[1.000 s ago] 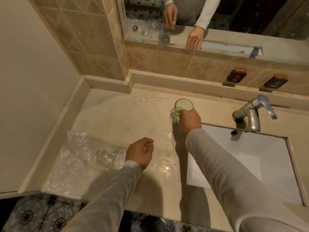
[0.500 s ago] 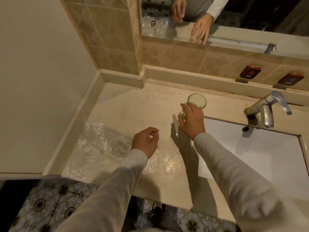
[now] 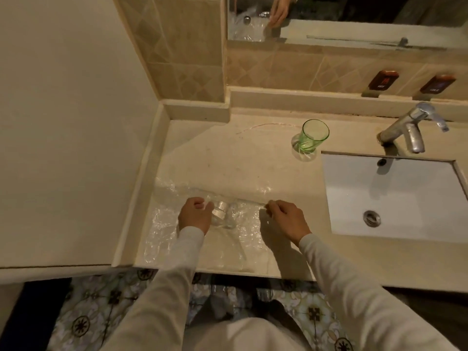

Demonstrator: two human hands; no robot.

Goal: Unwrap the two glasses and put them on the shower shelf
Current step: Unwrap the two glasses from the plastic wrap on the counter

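A green glass (image 3: 311,136) stands upright and unwrapped on the beige counter (image 3: 243,160), left of the sink. A clear glass (image 3: 224,215) lies on its side inside crumpled clear plastic wrap (image 3: 174,224) near the counter's front edge. My left hand (image 3: 195,215) is closed around the wrapped clear glass from its left. My right hand (image 3: 286,220) pinches an edge of the plastic wrap to the right of that glass.
A white sink (image 3: 395,198) with a metal tap (image 3: 410,129) fills the right side. A tiled wall and a mirror (image 3: 329,19) rise behind the counter, with a raised ledge (image 3: 291,98) below. A plain wall panel (image 3: 71,122) borders the left. Patterned floor tiles (image 3: 96,307) lie below.
My right hand let go of the green glass, which now stands alone, and came back to the plastic wrap. My left hand moved onto the wrapped clear glass.
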